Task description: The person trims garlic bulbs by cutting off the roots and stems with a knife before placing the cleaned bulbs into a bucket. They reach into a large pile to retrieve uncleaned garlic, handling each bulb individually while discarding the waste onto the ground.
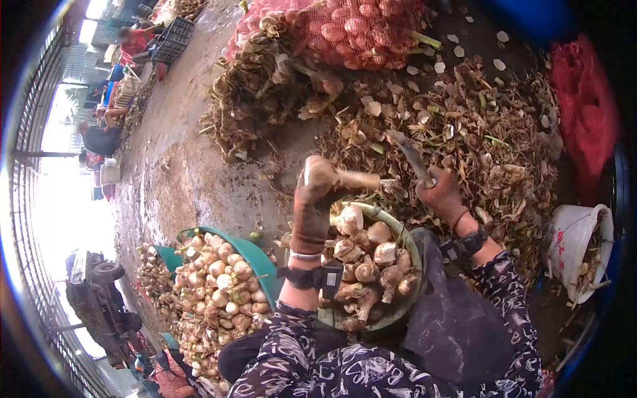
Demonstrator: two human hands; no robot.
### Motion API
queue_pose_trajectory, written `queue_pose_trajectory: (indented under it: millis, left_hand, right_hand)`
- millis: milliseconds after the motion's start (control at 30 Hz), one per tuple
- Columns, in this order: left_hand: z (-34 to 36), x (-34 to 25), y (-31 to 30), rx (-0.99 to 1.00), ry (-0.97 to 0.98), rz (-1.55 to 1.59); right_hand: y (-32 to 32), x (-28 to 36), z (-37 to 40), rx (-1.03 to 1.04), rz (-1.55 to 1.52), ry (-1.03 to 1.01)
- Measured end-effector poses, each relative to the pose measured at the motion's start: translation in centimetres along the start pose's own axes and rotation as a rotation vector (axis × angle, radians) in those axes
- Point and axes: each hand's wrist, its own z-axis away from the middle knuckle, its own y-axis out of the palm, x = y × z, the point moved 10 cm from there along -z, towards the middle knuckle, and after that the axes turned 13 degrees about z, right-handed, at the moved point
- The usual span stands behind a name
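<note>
My left hand (pixel 312 192), in a brown glove, is closed around a garlic bulb (pixel 320 174) whose thick stem (pixel 358 180) points right. My right hand (pixel 441 196), gloved too, grips a curved knife (pixel 413 156) with its blade raised up and left. A gap separates the blade from the stem. Below both hands, between my forearms, sits a round green-rimmed basin (pixel 415 265) holding several garlic bulbs (pixel 367 272) with short stems.
Trimmed bulbs (pixel 222 278) spill from a green tub (pixel 262 262) at lower left. Untrimmed garlic (pixel 259 93) lies beside a red mesh sack (pixel 338 33). Stem scraps (pixel 484 152) cover the ground at right, near a white bucket (pixel 574 245). Other people (pixel 101 138) sit at far left.
</note>
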Motion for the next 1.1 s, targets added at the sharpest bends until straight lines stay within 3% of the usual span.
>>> queue_pose_trajectory:
  millis: [67, 200, 233, 300, 367, 400, 433, 467, 500, 533, 600, 633, 700, 767, 833, 900, 1000, 1067, 1100]
  left_hand:
    - [0.2, 1.4, -1.4, -0.106, -0.018, 0.349]
    - [-0.7, 4.7, -5.0, -0.268, -0.043, 0.578]
    - [-1.2, 5.4, -4.4, -0.175, -0.07, 0.642]
    - [-1.2, 5.6, -3.1, -0.213, -0.079, 0.662]
    - [0.2, 4.0, 0.7, -0.281, -0.039, 0.668]
    - [1.2, 2.8, 2.2, -0.272, -0.032, 0.672]
    - [2.3, 1.0, 4.5, -0.076, -0.037, 0.525]
    - [2.9, -0.5, 6.0, 0.11, -0.03, 0.372]
    - [3.2, 0.7, 5.4, 0.271, -0.331, 0.005]
    - [4.6, 1.6, 4.5, 0.555, -0.554, -0.405]
    - [4.9, 1.9, 4.5, 1.062, -0.587, -0.949]
    - [1.8, 1.4, 2.1, 0.792, -0.561, -1.109]
    - [-6.0, -1.9, -0.1, 0.311, -0.185, -1.05]
    - [-14.7, -4.1, -3.5, 0.149, 0.377, -1.356]
    - [-21.6, -3.6, -6.2, -0.019, 0.463, -1.484]
    - [-27.3, -0.3, -9.3, -0.03, 0.331, -1.628]
    - [-29.5, 3.5, -11.2, 0.05, 0.176, -1.674]
    - [-26.7, 4.3, -11.6, 0.006, 0.064, -1.583]
    - [-26.3, 7.0, -13.5, 0.151, -0.049, -1.338]
  right_hand:
    - [0.0, 0.5, -0.2, -0.056, -0.01, -0.014]
    - [-2.7, 4.5, -1.8, -0.16, 0.005, -0.111]
    - [-5.5, 6.9, -2.0, -0.275, -0.137, -0.168]
    - [-9.0, 10.2, -2.2, -0.392, -0.279, -0.224]
    - [-12.0, 15.1, 0.1, -0.574, -0.29, -0.604]
    - [-4.8, 13.0, -2.7, -0.046, -0.041, -0.418]
    - [3.2, 7.9, -2.6, 0.467, 0.214, -0.219]
    - [3.4, 5.8, -1.4, 0.316, 0.237, -0.185]
    - [3.4, 5.1, -0.5, 0.256, 0.248, -0.309]
    - [3.5, 2.5, -0.1, 0.255, 0.188, -0.138]
    - [2.8, 0.4, 0.0, 0.28, 0.056, 0.02]
    - [2.8, -0.4, -0.2, 0.276, 0.064, 0.028]
    - [3.1, -1.2, -0.7, 0.213, 0.072, 0.009]
    - [3.6, -1.5, -1.2, 0.189, 0.059, -0.027]
    - [3.3, -1.2, -1.3, 0.224, 0.038, -0.018]
    - [3.0, -1.5, -1.1, 0.271, 0.064, 0.057]
    - [2.3, -2.0, -0.9, 0.281, 0.025, 0.132]
    - [1.9, -2.4, -1.4, 0.206, 0.078, 0.085]
    - [1.5, -1.9, -1.8, 0.138, 0.03, 0.017]
